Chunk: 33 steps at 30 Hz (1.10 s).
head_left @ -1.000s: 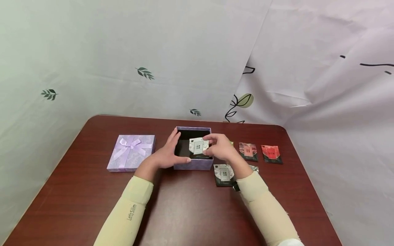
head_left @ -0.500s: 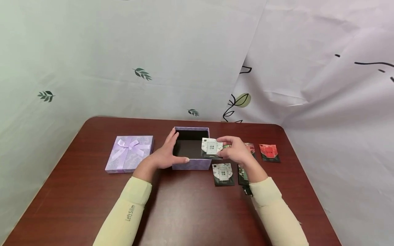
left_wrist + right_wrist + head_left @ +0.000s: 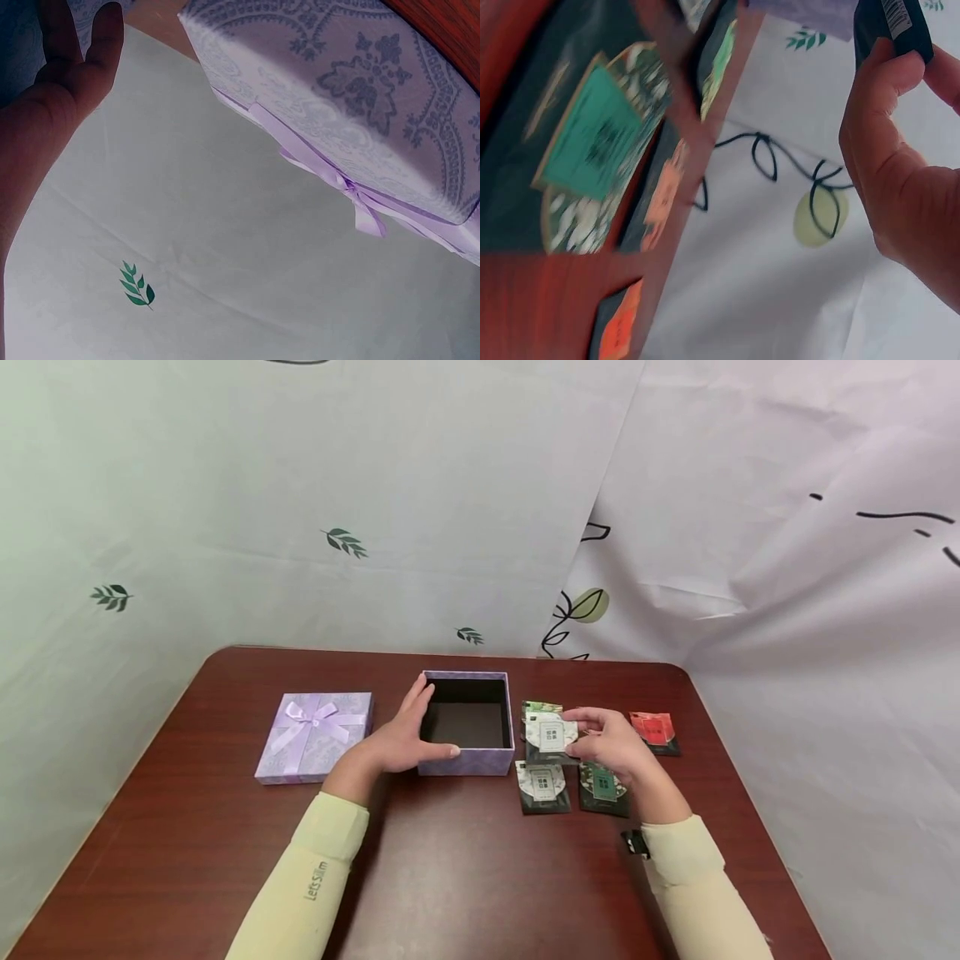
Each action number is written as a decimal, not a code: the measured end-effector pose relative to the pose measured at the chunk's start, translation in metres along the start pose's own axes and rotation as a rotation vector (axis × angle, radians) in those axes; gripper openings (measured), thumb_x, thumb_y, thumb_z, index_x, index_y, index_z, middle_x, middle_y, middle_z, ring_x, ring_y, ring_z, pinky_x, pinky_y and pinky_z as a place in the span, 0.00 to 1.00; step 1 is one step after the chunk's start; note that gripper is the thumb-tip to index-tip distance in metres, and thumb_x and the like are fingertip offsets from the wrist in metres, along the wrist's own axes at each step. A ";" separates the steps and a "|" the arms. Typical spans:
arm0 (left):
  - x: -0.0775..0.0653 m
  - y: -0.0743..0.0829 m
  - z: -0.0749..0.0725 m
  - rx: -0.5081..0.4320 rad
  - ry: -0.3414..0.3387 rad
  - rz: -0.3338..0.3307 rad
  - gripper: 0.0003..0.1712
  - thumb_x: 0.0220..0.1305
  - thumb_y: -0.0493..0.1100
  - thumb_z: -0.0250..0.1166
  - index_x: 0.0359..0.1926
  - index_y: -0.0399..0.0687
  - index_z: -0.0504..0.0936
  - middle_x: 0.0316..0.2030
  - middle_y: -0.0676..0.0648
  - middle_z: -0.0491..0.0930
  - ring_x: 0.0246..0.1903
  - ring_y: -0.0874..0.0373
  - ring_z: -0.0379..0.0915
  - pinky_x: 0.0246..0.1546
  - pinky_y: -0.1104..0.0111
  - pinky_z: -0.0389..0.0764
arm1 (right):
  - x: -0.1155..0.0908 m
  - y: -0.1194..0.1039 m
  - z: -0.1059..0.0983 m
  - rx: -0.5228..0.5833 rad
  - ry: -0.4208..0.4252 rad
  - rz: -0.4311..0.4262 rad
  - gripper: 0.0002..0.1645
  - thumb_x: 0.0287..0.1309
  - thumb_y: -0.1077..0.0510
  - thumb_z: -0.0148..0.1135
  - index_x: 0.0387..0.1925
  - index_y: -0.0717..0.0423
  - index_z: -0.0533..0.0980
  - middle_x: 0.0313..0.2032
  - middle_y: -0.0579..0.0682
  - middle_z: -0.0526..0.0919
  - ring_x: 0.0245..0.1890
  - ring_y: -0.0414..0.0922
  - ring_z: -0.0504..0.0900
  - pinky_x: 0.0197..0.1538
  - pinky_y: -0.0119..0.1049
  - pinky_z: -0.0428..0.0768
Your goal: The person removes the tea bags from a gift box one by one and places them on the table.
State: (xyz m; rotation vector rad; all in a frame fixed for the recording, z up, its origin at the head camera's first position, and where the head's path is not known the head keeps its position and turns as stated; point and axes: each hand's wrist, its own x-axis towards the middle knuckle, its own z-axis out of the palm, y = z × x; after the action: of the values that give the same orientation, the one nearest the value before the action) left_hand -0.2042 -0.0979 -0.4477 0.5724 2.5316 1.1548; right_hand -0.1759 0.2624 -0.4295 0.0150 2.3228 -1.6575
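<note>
My left hand [image 3: 397, 743] rests against the left side of a lidless purple gift box [image 3: 468, 763] with a dark interior, its fingers extended and its thumb along the front rim. Between thumb and fingers, my right hand [image 3: 613, 743] pinches a white-and-black sachet [image 3: 551, 735] to the right of the box. That sachet overlaps a green-topped sachet [image 3: 542, 706] in the head view. In the right wrist view only the dark back of the held sachet [image 3: 896, 26], with a barcode label, shows. Below it lie another white sachet [image 3: 543, 787] and a dark green one [image 3: 603, 787].
The purple lid [image 3: 318, 737] with a ribbon bow lies left of the box. A red sachet [image 3: 654, 731] sits at the far right. A pinkish sachet [image 3: 660, 206], seen in the right wrist view, is mostly behind the right hand in the head view. White cloth hangs behind the table.
My right hand has carried the white sachet from over the box to the right, above the other sachets. The left hand has stayed at the box.
</note>
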 end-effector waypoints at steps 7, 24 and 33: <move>0.001 -0.001 0.001 -0.009 0.001 -0.002 0.69 0.56 0.61 0.73 0.80 0.46 0.35 0.78 0.52 0.21 0.75 0.46 0.37 0.65 0.47 0.61 | -0.016 0.021 -0.030 0.016 0.019 0.020 0.34 0.53 0.72 0.66 0.64 0.69 0.70 0.47 0.63 0.78 0.34 0.46 0.79 0.34 0.41 0.82; 0.000 -0.001 0.001 -0.008 -0.008 0.000 0.69 0.56 0.62 0.73 0.80 0.44 0.35 0.78 0.51 0.21 0.75 0.45 0.36 0.65 0.47 0.61 | -0.059 0.075 -0.081 -0.015 0.052 0.145 0.35 0.58 0.72 0.62 0.66 0.72 0.65 0.45 0.58 0.81 0.37 0.46 0.80 0.36 0.41 0.82; 0.000 0.000 0.000 0.001 0.000 -0.009 0.69 0.56 0.62 0.73 0.80 0.46 0.35 0.78 0.51 0.22 0.75 0.45 0.35 0.65 0.46 0.61 | -0.074 0.096 -0.107 -0.050 0.073 0.170 0.34 0.58 0.74 0.60 0.66 0.75 0.64 0.42 0.54 0.82 0.35 0.43 0.80 0.34 0.40 0.81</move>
State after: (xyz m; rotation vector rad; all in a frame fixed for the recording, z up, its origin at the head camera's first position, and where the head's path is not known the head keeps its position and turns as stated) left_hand -0.2044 -0.0975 -0.4479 0.5606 2.5329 1.1503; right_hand -0.1123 0.4057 -0.4690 0.2599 2.3423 -1.5403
